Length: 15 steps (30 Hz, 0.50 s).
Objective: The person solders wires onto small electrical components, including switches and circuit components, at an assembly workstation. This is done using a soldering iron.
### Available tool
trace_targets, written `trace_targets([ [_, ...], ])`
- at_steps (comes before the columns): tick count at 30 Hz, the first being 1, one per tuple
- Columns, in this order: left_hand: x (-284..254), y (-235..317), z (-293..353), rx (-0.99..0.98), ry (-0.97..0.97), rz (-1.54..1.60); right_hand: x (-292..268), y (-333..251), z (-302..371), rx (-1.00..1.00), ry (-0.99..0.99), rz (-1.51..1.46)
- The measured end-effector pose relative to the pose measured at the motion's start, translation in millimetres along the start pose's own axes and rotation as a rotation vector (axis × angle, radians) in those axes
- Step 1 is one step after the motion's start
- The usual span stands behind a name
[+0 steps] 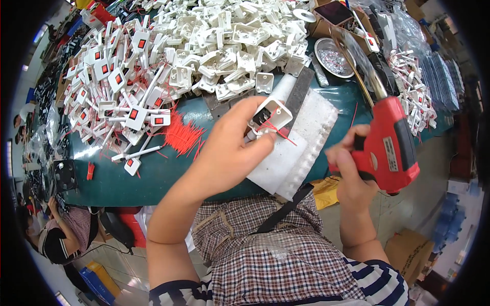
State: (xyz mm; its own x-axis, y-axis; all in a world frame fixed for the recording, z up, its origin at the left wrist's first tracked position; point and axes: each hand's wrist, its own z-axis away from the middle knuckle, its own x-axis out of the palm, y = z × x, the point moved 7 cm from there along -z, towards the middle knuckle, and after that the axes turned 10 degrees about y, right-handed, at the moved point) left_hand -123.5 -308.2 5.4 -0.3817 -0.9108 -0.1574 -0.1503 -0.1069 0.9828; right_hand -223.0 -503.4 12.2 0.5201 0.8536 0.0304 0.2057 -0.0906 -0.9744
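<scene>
- Checked apron [286,260] and striped sleeves [173,293] come nearest, below the near edge of the green tabletop [109,181].
- The left hand [236,145] holds a small white case [284,116] – open side to the camera, red wires [275,126] sticking out – over a white mat [314,115] at the near edge.
- The right hand [351,171] grips a red soldering gun [390,145] – its blurred tip slants toward the far edge.
- More white cases [219,46] heap along the far edge, with switch handles [120,79] toward the left.
</scene>
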Motion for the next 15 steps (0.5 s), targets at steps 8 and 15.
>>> trace_targets([
  [8,9,-8,28,-0.067,0.181,-0.117,64,-2,-2,-0.028,-0.307,0.025],
  [15,14,-1,47,0.122,0.326,-0.337,75,19,5,0.2,-0.129,-0.104],
])
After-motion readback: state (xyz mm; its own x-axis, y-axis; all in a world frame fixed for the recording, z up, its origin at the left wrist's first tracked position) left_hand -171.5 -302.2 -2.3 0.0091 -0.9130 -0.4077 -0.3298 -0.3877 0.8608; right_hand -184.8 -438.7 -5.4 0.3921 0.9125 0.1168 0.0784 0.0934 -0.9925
